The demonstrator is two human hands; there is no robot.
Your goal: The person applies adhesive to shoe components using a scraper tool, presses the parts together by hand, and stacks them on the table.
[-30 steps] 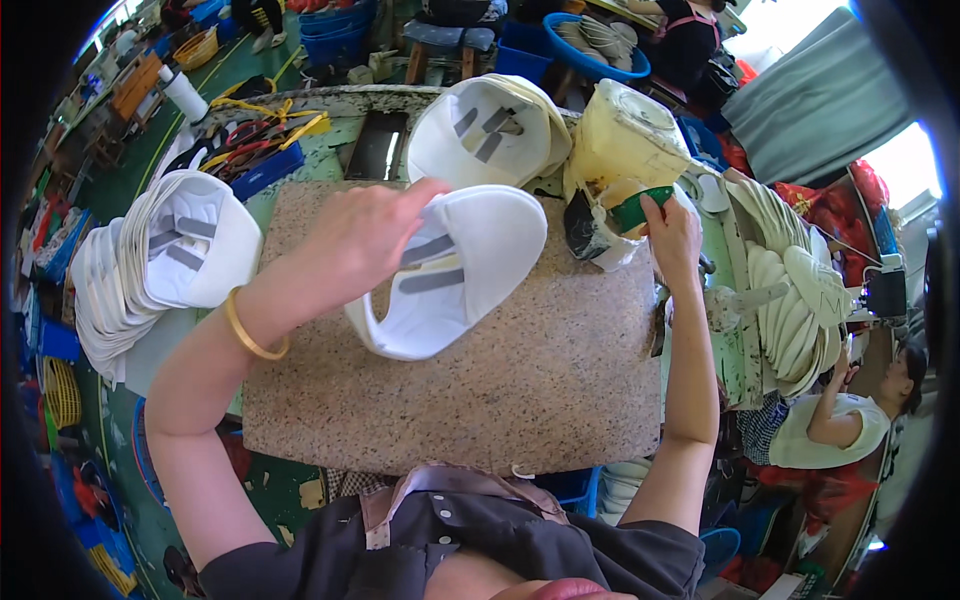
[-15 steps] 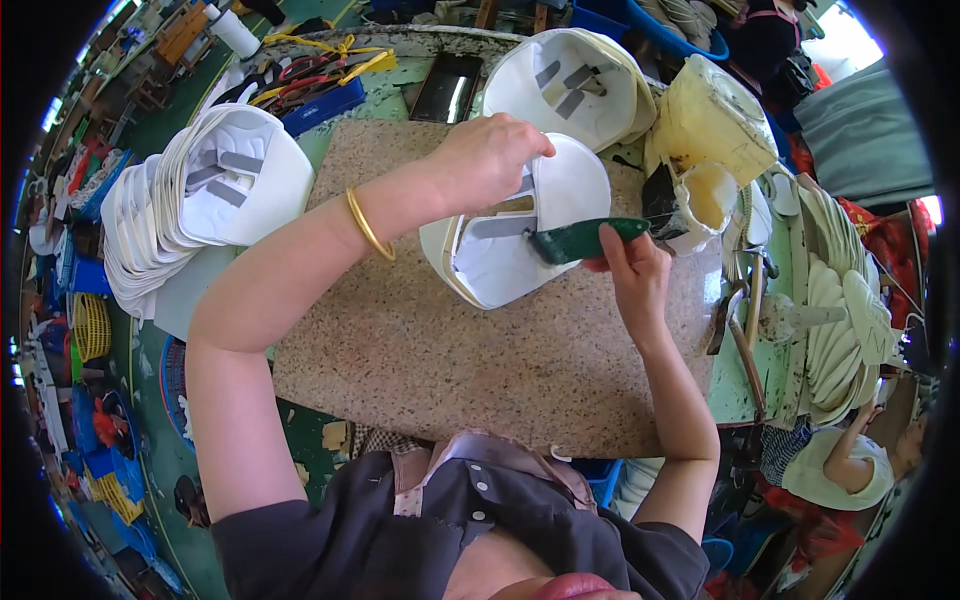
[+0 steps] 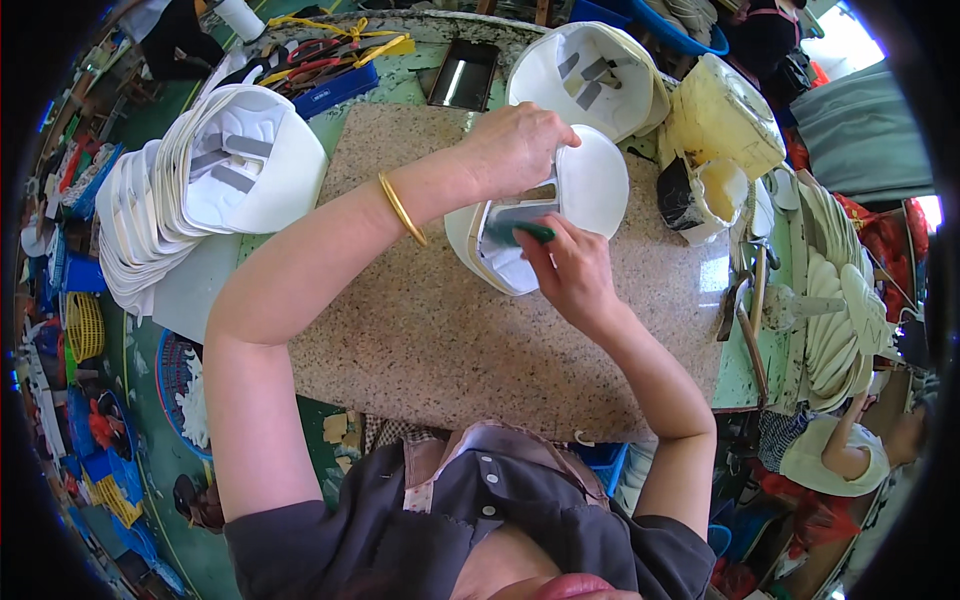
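Observation:
A small pile of white insole-shaped pieces [image 3: 600, 185] with grey strips lies on the speckled stone slab [image 3: 450, 340], fanned apart. My left hand [image 3: 520, 150] reaches over from the left, its fingers closed at the far edge of the pile; its thumb is hidden. My right hand [image 3: 580, 268] grips a flat green spreader [image 3: 534, 231], perhaps a glue brush. The spreader's blurred working end lies over the grey-stripped area in the middle of the pile, partly covered by my fingers.
Tall stacks of similar white pieces stand left [image 3: 265, 165] and far [image 3: 585, 80]. Right of the slab are a glue-stained pot [image 3: 720, 190], a yellowish container [image 3: 728, 115] and a hammer [image 3: 752, 350]. Far back lie a phone [image 3: 465, 75] and a blue tool tray [image 3: 335, 92].
My right hand has moved left with the green spreader, from the pile's right side to over its middle. My left hand stays at the far edge. The whole view has shifted slightly.

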